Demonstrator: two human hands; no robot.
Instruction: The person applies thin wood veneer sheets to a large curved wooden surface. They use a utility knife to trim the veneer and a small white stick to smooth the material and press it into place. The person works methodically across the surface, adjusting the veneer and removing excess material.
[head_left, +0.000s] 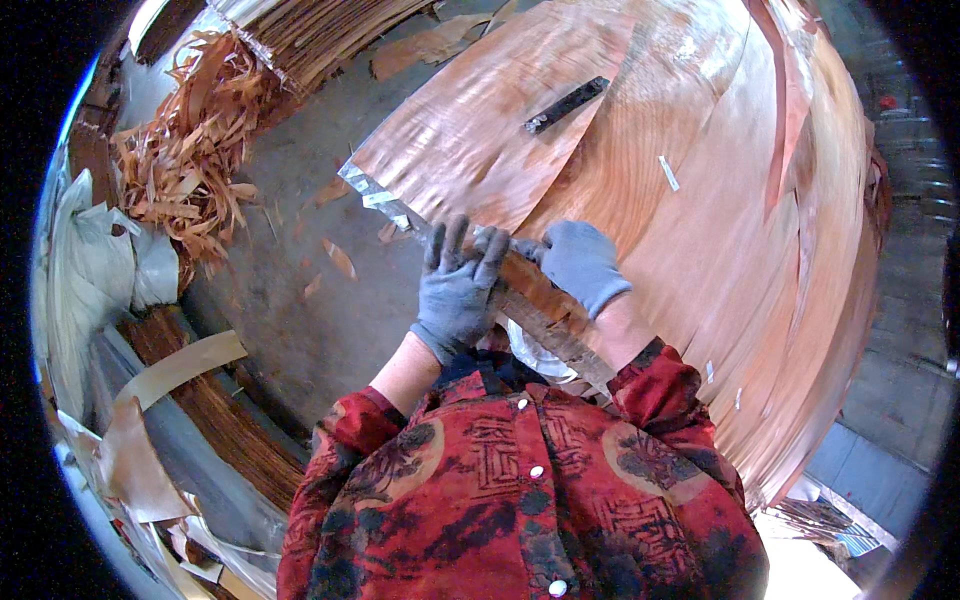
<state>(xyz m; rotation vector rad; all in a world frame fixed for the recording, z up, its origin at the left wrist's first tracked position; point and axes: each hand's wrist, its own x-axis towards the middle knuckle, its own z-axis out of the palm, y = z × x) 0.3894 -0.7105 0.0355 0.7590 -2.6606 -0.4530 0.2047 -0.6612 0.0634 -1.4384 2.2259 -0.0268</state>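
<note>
My left hand (455,295), in a grey-blue glove, lies at the near edge of a large sheet of wood veneer (470,130). Its fingers are stretched out and somewhat apart. Beside it, my right hand (583,265) is closed, gloved the same way, its knuckles over the sheet. A small dark end shows between the two hands, too little to name. Below them runs a worn wooden edge (540,300), with a round white thing (540,350) partly hidden near my chest. Short pieces of whitish tape (380,200) cling to the sheet's left corner.
A black bar (567,105) rests on the veneer, with a small white strip (668,173) to its right. Torn veneer shreds (190,150) are heaped at the far left. Stacked veneer (320,40) stands behind, and another bundle (220,410) lies at lower left.
</note>
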